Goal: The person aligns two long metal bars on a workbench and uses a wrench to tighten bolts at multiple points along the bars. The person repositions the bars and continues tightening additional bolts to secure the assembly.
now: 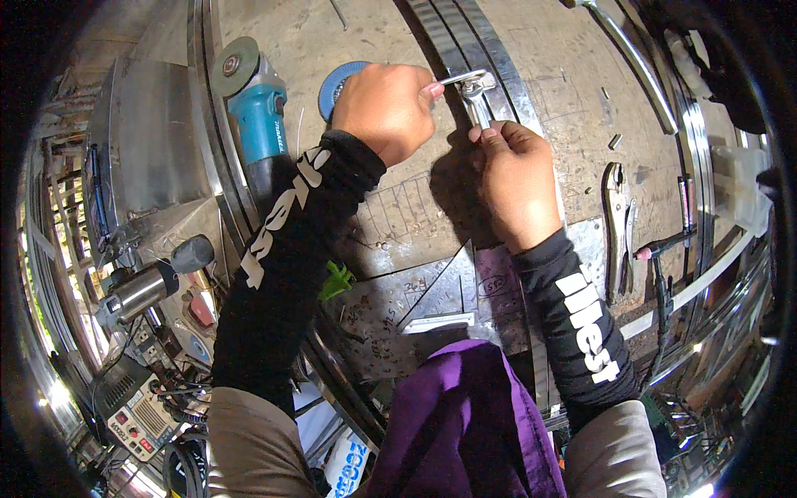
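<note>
My left hand (386, 108) is closed round a thin shiny metal rod (459, 79), which sticks out to the right past my thumb. Its far end meets the top of a small silver metal fitting (476, 101). The lower part of that fitting is pinched between the thumb and fingers of my right hand (516, 170). Both hands are above the worn workbench (390, 212), beside a long flat metal strip (515, 87). Partly hidden behind my left hand lies a blue round disc (334, 85).
A teal angle grinder (259, 124) lies to the left. Locking pliers (616, 224) and a welding torch (660, 247) are on the right. A long metal-handled tool (635, 62) lies far right. Green material (336, 280) sits near my left forearm; a power unit (124, 407) stands lower left.
</note>
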Action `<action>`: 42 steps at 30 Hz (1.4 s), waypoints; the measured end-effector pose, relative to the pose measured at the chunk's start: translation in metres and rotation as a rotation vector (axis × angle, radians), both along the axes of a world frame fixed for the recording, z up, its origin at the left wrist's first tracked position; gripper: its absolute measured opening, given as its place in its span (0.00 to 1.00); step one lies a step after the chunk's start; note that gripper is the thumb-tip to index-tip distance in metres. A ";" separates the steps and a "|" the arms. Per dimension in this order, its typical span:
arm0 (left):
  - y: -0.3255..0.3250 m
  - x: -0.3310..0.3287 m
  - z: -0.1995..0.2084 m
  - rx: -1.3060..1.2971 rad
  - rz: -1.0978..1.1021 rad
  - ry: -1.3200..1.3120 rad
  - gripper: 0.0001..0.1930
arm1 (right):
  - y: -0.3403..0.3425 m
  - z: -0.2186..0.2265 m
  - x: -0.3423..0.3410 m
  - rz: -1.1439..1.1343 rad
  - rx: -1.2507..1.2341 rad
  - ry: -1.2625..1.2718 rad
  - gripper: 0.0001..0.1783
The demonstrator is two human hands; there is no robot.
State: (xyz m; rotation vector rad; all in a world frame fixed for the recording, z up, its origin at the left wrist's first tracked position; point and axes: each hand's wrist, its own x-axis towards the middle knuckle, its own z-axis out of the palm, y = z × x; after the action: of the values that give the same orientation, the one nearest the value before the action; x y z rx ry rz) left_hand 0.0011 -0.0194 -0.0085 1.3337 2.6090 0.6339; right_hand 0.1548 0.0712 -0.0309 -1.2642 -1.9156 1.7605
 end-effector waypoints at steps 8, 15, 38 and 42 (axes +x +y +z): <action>0.003 0.004 -0.006 -0.022 0.053 0.025 0.12 | -0.024 -0.003 -0.007 -0.185 -0.036 0.080 0.15; 0.000 0.006 -0.019 0.165 0.041 0.031 0.12 | -0.035 0.001 -0.013 -0.265 -0.100 0.097 0.13; -0.005 -0.007 -0.010 0.033 -0.053 -0.012 0.09 | 0.011 0.006 -0.001 0.080 -0.115 0.025 0.13; -0.006 -0.001 -0.010 0.024 -0.035 0.020 0.08 | 0.013 0.002 0.001 0.101 -0.020 0.043 0.13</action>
State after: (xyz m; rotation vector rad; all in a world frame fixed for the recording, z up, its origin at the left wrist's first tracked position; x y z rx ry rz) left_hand 0.0006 -0.0249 -0.0183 1.3965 2.5958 0.6523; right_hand 0.1554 0.0840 -0.0293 -1.1452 -1.9745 1.8440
